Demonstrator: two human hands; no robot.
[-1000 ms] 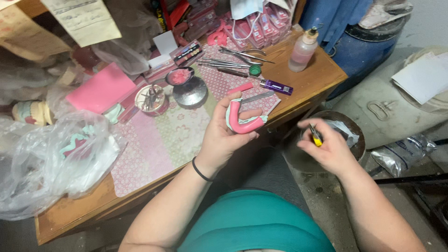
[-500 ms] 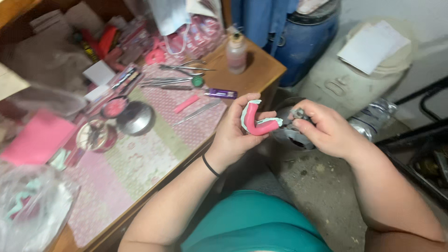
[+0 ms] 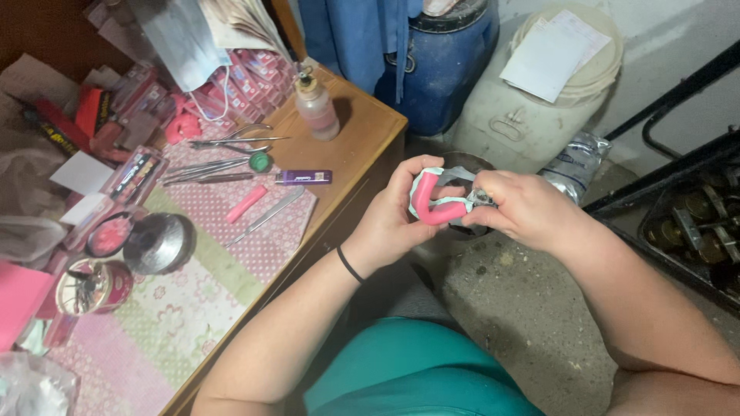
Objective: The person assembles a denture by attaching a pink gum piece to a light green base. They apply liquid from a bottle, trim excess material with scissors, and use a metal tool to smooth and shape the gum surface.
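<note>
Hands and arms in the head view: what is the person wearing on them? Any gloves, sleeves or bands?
Both hands are bare, with no gloves and no rings that I can make out. The left hand has a thin black band around the wrist. The right hand and its wrist show nothing worn. Both forearms are uncovered, with no sleeves in view. A teal garment shows at the bottom edge.

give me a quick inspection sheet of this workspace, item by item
surface: wooden table under a patterned pink cloth
job's things: pink curved piece, held off the table edge
clutter: pump bottle, purple lighter, metal tools, metal bowl
hands: left hand grips the pink piece; right hand works at its end, tool hidden
cables: nothing seen
surroundings: blue drum, white bucket, bare floor
</note>
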